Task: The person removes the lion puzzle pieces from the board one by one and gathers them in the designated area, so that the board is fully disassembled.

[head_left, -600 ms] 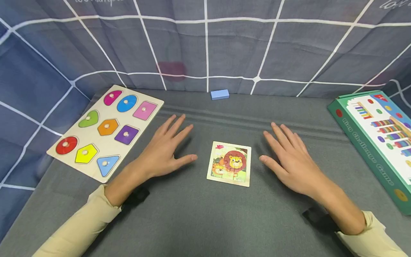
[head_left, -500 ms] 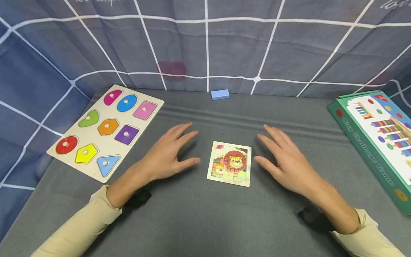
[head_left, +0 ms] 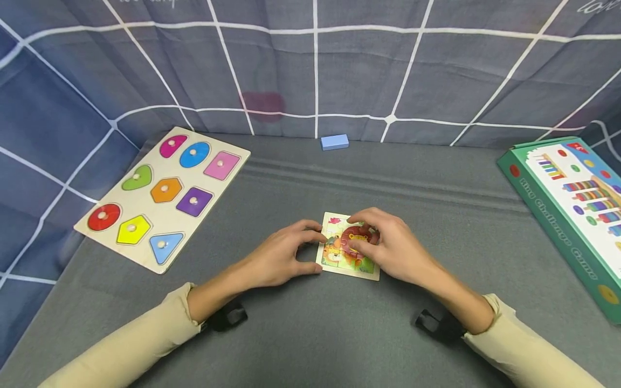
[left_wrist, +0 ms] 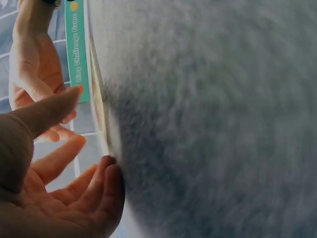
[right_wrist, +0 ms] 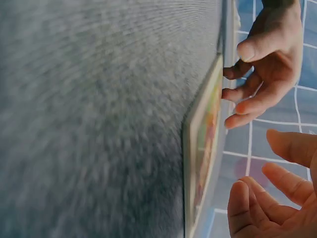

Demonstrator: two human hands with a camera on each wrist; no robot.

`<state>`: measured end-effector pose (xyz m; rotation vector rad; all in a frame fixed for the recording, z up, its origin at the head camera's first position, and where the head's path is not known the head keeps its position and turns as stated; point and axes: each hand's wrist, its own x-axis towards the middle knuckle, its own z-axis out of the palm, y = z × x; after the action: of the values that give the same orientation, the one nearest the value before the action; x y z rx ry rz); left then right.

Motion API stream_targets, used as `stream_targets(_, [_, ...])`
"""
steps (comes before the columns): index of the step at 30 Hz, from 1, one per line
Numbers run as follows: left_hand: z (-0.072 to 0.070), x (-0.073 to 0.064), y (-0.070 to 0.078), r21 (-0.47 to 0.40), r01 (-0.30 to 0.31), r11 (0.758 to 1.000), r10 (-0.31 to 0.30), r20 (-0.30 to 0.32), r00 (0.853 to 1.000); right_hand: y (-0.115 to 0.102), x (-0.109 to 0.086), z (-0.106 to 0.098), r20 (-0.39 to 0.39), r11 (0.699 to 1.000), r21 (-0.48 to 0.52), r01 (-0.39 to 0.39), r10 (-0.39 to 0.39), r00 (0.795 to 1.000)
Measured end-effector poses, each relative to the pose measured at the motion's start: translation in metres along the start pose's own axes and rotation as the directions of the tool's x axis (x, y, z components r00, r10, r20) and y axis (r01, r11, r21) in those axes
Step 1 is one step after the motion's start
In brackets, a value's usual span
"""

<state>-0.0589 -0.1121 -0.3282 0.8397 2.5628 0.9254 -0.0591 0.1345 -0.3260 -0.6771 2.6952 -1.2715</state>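
Note:
A small square lion jigsaw puzzle (head_left: 341, 262) in a pale wooden frame lies flat on the grey cloth in the head view. My left hand (head_left: 278, 257) is at its left edge, fingers bent and thumb spread apart; whether the fingertips touch the frame is hard to tell. Over the right part of the puzzle hovers my right hand (head_left: 395, 245), its curved fingers hiding some of the lion. The right wrist view shows the puzzle (right_wrist: 207, 134) edge-on, with a gap between it and my right hand (right_wrist: 277, 198). Neither hand holds a piece.
A wooden peg board (head_left: 143, 183) with colourful shapes lies at the left. A small blue block (head_left: 335, 142) sits at the back by the gridded curtain (head_left: 359, 70). On the right stands a green game box (head_left: 558, 210).
Both hands have moved inward to the puzzle, the left to its left edge and the right over its right part. Their fingers have bent more. The puzzle stays in place.

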Motion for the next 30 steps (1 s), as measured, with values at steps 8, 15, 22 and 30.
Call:
stream_targets(8, [0.001,0.008,-0.005,0.038,0.026,0.999,-0.029,0.081,0.996,0.004,0.016,0.011,0.053,0.999,-0.004,-0.04,0.04,0.998])
stream_targets(15, [0.0,0.009,-0.005,0.058,0.025,0.998,-0.031,0.103,0.994,0.006,0.031,0.012,0.116,0.996,-0.043,-0.081,0.086,0.99])
stream_targets(22, [0.0,0.009,-0.006,0.071,0.011,0.997,-0.019,0.118,0.993,0.006,0.039,0.012,0.179,0.989,-0.124,-0.081,0.103,0.978])
stream_targets(30, [-0.001,0.01,-0.005,0.089,0.012,0.996,-0.024,0.129,0.991,0.002,0.042,0.012,0.216,0.977,-0.187,-0.1,0.14,0.966])
